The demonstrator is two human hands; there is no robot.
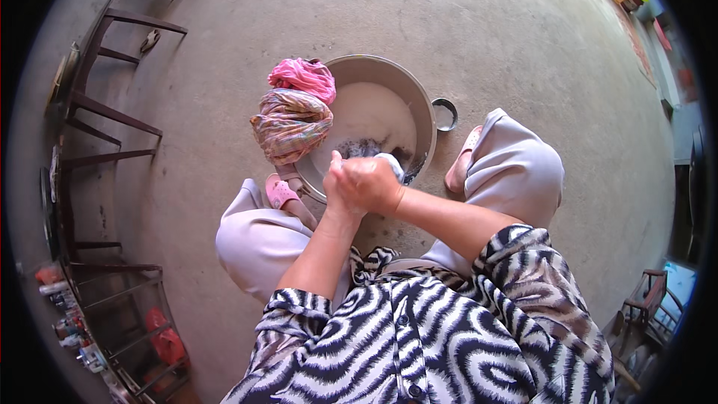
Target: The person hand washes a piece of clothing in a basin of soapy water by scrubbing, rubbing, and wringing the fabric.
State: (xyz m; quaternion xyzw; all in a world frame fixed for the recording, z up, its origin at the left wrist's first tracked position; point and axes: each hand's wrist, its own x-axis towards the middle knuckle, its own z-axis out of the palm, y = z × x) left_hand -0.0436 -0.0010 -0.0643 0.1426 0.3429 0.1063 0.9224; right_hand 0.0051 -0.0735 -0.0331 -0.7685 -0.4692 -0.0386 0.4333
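Note:
Over the near edge of a large round basin [427,123], my left hand [341,182] and my right hand [374,179] are pressed together. A soapy-looking white bulge [391,165] shows beside my right hand; whether it is cloth or foam I cannot tell. Dark wet fabric [364,148] lies partly in the cloudy water [376,109] below. Whatever is between the palms is hidden. A bundled plaid cloth [293,123] and a bundled pink cloth [304,79] rest at the basin's left rim.
A small dark-rimmed bowl [445,115] touches or nearly touches the basin's right side. My feet in pink clogs [280,191] flank the basin. Dark wooden furniture [118,115] lines the left, with a red plastic bag [166,336] lower down. A wooden chair [645,297] stands at the lower right.

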